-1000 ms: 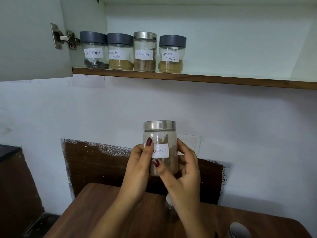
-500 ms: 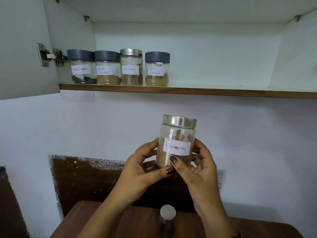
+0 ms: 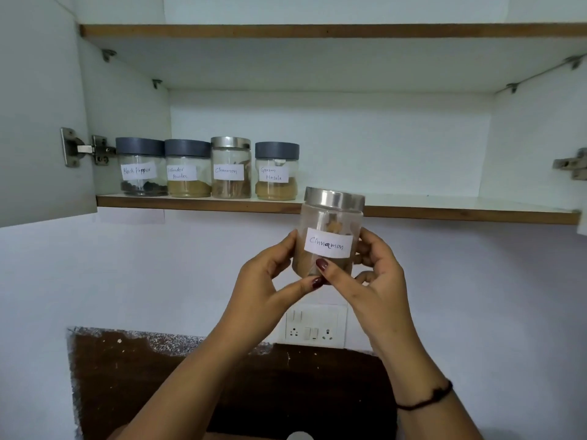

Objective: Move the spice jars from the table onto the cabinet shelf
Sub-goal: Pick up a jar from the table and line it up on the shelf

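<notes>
Gripping a clear round jar [image 3: 328,236] from both sides, the left hand [image 3: 270,281] and right hand [image 3: 371,281] curl their fingers round its lower half. It has a shiny steel lid, a white paper label reading Cinnamon and brown pieces inside. It's held in the air, lid level with the wooden-edged shelf [image 3: 444,211]. Farther back, a row of four labelled jars [image 3: 231,168] stands on the shelf: three with matte grey lids, one steel.

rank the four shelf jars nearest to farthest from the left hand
1. Garam masala jar, row's right end, above the left hand
2. Shelf cinnamon jar, next left
3. Coriander jar, further left
4. Black pepper jar, far left
</notes>
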The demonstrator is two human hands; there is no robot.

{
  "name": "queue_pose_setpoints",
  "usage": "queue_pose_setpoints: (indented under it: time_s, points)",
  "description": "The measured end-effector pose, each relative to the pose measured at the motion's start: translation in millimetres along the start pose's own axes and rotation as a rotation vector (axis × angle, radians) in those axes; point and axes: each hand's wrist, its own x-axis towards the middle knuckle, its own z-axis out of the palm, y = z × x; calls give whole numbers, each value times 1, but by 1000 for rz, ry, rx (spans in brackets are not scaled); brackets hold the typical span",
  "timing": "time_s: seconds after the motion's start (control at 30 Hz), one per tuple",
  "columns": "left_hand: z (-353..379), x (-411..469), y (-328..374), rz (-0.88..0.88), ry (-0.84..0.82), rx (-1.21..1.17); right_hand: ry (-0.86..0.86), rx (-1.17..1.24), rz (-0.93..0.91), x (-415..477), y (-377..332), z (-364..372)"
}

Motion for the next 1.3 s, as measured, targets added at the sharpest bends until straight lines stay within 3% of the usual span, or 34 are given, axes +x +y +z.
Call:
queue_pose_setpoints:
  time_s: [0.2,0.6,1.3]
  points:
    - [-1,52,5,157,46,75,-29,-40,-54,56,-13,-2]
    - [1,115,1,237,162,186,-79,-215,-106,128,-18,2]
    - [11,142,-15,208,237,576,-166,-466,9,174,3,7]
